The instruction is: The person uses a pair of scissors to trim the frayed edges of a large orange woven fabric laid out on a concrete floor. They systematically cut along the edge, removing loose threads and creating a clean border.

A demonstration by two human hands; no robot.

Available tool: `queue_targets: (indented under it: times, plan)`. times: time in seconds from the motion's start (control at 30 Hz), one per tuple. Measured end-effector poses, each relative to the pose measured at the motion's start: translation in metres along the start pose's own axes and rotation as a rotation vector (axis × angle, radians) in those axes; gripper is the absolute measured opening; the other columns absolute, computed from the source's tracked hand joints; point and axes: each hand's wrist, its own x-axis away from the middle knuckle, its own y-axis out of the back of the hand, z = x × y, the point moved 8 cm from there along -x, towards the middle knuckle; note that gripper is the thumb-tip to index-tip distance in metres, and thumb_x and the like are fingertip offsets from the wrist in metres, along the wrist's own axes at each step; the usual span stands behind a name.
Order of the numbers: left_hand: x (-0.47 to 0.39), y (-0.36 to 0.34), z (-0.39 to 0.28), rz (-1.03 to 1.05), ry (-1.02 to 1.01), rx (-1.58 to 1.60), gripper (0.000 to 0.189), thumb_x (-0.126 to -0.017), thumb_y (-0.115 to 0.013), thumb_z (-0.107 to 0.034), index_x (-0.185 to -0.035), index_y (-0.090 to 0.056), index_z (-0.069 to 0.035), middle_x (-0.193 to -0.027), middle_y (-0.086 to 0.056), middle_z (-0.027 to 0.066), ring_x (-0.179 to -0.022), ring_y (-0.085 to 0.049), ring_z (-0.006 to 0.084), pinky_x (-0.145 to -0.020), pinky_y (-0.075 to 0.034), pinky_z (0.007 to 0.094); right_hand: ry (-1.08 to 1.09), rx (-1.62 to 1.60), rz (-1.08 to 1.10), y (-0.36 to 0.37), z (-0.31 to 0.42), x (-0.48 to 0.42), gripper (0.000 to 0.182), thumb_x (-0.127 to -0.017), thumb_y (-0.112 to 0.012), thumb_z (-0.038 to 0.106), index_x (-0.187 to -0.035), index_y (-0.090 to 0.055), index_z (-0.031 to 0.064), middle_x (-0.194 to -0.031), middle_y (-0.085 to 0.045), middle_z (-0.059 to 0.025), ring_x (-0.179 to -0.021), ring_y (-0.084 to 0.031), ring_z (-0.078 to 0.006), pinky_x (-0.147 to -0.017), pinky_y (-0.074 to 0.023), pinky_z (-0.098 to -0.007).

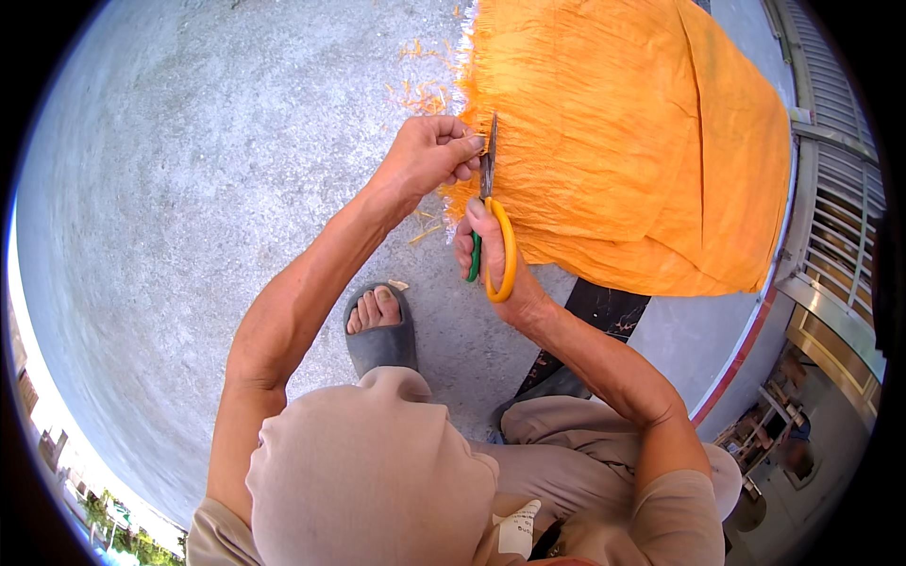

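A large orange woven plastic sheet (601,141) lies spread over the ground, its left edge frayed into loose strands. My left hand (449,150) pinches some of these strands at that edge. My right hand (488,237) grips scissors (508,251) with one yellow and one green handle. Their dark blades point away from me over the frayed border, right beside my left fingertips. The blades look nearly closed; whether a strand lies between them is hidden.
Cut orange scraps (425,97) litter the grey concrete floor (233,170). My sandalled foot (381,322) rests below the hands. A dark marbled strip (601,311) shows under the sheet's near edge. Metal gate bars (842,240) stand along the right side.
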Motion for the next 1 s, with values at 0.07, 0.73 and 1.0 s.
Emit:
queue_targets:
  times: [0.07, 0.73, 1.0]
  plan:
    - [0.000, 0.000, -0.001, 0.006, -0.008, 0.004, 0.014, -0.094, -0.065, -0.019, -0.087, -0.066, -0.006, -0.074, -0.066, -0.0001, -0.061, -0.056, 0.0045, -0.055, -0.043, 0.0194, -0.007, 0.003, -0.004, 0.001, -0.001, 0.000, 0.039, -0.097, -0.049, 0.051, -0.088, -0.047, 0.0136, -0.066, -0.035, 0.0062, -0.058, -0.037, -0.0045, -0.052, -0.0340, -0.0209]
    - [0.002, 0.002, 0.001, 0.011, -0.017, -0.017, 0.013, -0.094, -0.063, -0.017, -0.089, -0.065, -0.005, -0.076, -0.065, 0.0014, -0.063, -0.056, 0.0060, -0.057, -0.044, 0.0207, 0.016, 0.053, 0.019, 0.005, -0.010, 0.006, 0.040, -0.096, -0.050, 0.051, -0.089, -0.043, 0.0126, -0.069, -0.035, 0.0054, -0.060, -0.036, -0.0057, -0.054, -0.0345, -0.0229]
    - [0.002, 0.003, -0.003, 0.008, -0.029, -0.018, 0.012, -0.094, -0.065, -0.017, -0.091, -0.066, -0.005, -0.077, -0.065, 0.0011, -0.064, -0.056, 0.0060, -0.057, -0.045, 0.0196, -0.003, 0.035, -0.006, 0.011, -0.006, 0.005, 0.042, -0.096, -0.050, 0.052, -0.080, -0.044, 0.0138, -0.064, -0.034, 0.0067, -0.053, -0.036, -0.0041, -0.046, -0.0340, -0.0208]
